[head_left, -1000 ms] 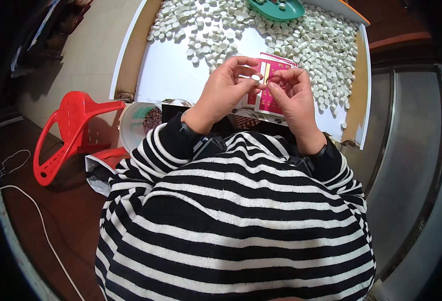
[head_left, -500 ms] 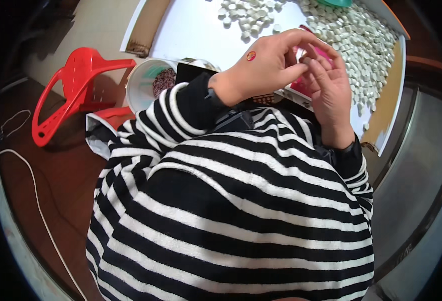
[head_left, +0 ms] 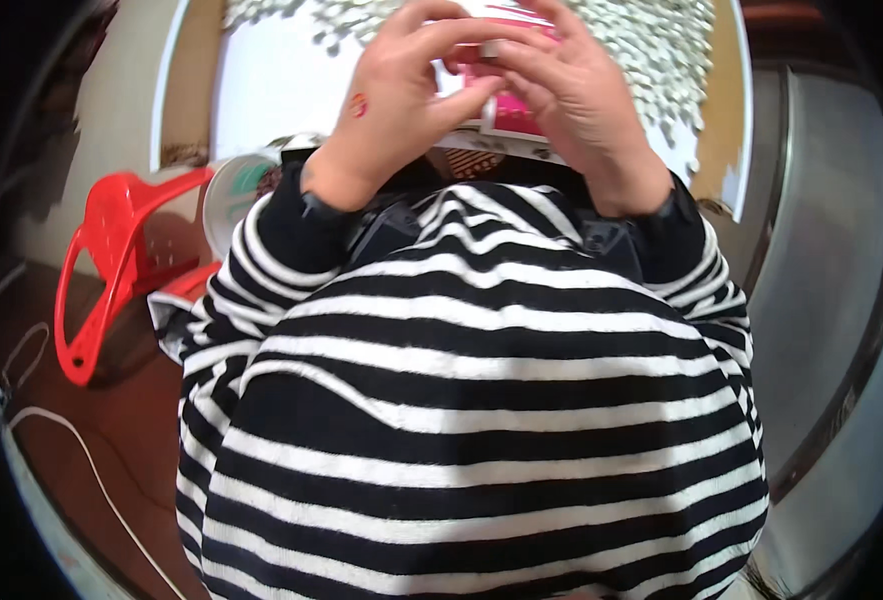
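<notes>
My left hand [head_left: 396, 95] and my right hand [head_left: 586, 110] meet at the top of the view, over the near part of a white tabletop. A small white round piece [head_left: 489, 48] shows at the tips of my right fingers, which close on it. Curved fingers and a thumb of my left hand come together around the same spot; what they pinch is partly hidden. Below the hands lies a pink and white card or box [head_left: 514, 118]. Many small white round pieces [head_left: 651, 65] are spread beyond and to the right.
A white bucket [head_left: 223, 205] stands left of the table, beside a red plastic chair [head_left: 111, 230]. Cardboard-lined sides [head_left: 189, 85] edge the tabletop. A white cable [head_left: 91, 460] runs over the brown floor at left. A grey panel [head_left: 831, 200] is at right.
The view has shifted, so hands and table appear farther left and higher. My hands stay close together at the fingertips, with slightly altered finger positions.
</notes>
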`<state>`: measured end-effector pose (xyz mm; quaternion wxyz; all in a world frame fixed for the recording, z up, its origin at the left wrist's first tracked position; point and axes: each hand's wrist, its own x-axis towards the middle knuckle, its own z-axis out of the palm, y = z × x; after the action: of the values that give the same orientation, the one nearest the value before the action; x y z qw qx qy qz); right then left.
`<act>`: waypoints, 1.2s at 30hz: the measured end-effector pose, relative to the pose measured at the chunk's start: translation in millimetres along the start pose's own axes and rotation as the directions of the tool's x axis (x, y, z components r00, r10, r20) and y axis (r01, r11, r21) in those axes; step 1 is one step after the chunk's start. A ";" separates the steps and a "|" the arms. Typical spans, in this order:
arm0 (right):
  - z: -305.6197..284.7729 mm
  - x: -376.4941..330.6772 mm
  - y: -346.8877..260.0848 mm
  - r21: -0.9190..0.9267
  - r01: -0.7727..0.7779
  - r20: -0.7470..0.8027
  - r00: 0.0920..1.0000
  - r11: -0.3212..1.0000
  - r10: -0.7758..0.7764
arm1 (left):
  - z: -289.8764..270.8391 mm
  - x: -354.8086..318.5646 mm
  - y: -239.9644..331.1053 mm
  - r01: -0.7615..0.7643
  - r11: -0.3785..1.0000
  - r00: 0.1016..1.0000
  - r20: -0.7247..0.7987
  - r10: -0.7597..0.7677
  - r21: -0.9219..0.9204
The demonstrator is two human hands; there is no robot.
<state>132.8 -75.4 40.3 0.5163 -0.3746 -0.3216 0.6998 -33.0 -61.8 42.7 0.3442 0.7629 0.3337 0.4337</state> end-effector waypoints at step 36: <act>3.3 -14.4 -1.8 -0.308 0.214 -0.033 0.971 0.927 -0.236 | 3.0 -6.2 -0.6 -0.023 0.975 0.993 -0.111 0.048 0.221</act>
<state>133.5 -89.0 46.3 0.5406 -0.4337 -0.4476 0.5650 -33.0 -67.2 38.4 0.2301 0.7756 0.3854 0.4439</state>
